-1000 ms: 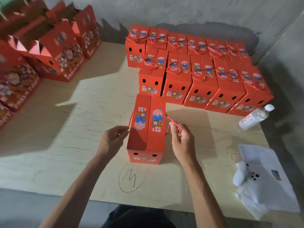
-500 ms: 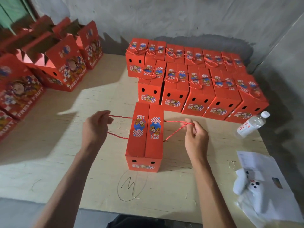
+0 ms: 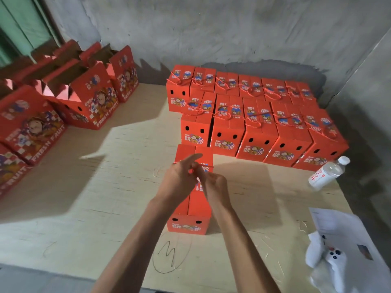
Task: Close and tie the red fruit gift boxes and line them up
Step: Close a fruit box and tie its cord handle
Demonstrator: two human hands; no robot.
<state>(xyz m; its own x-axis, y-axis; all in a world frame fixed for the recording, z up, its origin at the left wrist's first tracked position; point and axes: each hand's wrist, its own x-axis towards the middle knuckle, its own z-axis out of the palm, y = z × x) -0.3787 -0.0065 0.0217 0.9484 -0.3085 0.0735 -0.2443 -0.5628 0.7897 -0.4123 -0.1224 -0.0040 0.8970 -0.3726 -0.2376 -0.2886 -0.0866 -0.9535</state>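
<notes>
closed box (image 3: pixel 191 210) on table (image 3: pixel 105 197) | left hand (image 3: pixel 179 180), right hand (image 3: pixel 215 187): each grip pinching red cord (image 3: pixel 208 166) over lid

On the table (image 3: pixel 84 197): a closed box (image 3: pixel 190 212) near the front middle, end face toward the camera. Over its top, both hands close together, left hand (image 3: pixel 179 180) left of right hand (image 3: pixel 215 187), cord (image 3: pixel 208 166) across the lid beneath them. Directly behind, touching or nearly so, a block of tied boxes (image 3: pixel 254 123) in two rows, back row against the wall (image 3: pixel 211 28). Far left, open boxes (image 3: pixel 80 102) in a line running front to back. Right of the tied block, a bottle (image 3: pixel 325 174) lying on its side. At the front right corner, paper sheets (image 3: pixel 338 227) with a controller (image 3: pixel 334 261) on top. In front of the closed box, a scribbled mark (image 3: pixel 169 252) on the tabletop.
</notes>
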